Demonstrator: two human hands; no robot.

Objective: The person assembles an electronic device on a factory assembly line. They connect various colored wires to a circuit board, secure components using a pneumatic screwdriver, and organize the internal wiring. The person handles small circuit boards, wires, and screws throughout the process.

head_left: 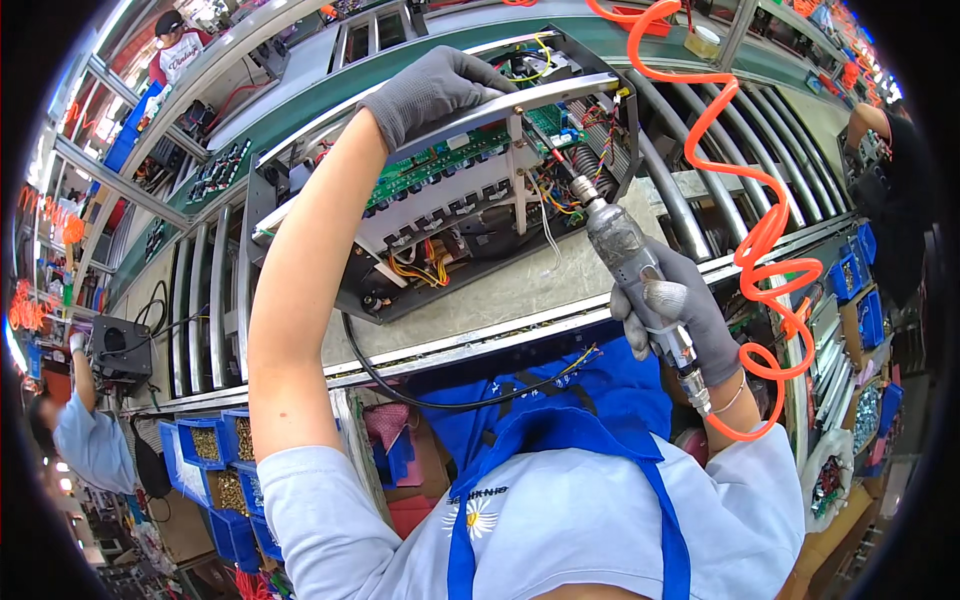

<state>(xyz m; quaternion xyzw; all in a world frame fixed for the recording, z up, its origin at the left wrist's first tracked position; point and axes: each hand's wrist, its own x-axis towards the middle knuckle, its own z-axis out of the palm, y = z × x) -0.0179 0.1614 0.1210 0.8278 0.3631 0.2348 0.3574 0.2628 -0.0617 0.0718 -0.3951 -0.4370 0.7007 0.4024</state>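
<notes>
An open metal chassis (470,245) lies in front of me, with green circuit boards (445,160), wires and black components inside. My left hand (440,90), in a grey glove, is closed at the long metal bar (560,92) along the chassis's far side; its fingertips are partly hidden. In my gloved right hand (690,300) is a pneumatic screwdriver (620,240), gripped round its body. The tool tilts up and left, its bit pointing into the right part of the chassis near a coiled black hose. Whether the bit touches a screw is too small to tell.
A coiled orange air hose (765,240) runs from the tool up past the right side. Metal rollers (690,170) flank the chassis. A black cable (400,390) hangs over the bench's near edge. Blue bins (205,440) of small parts stand at left. Other people work nearby.
</notes>
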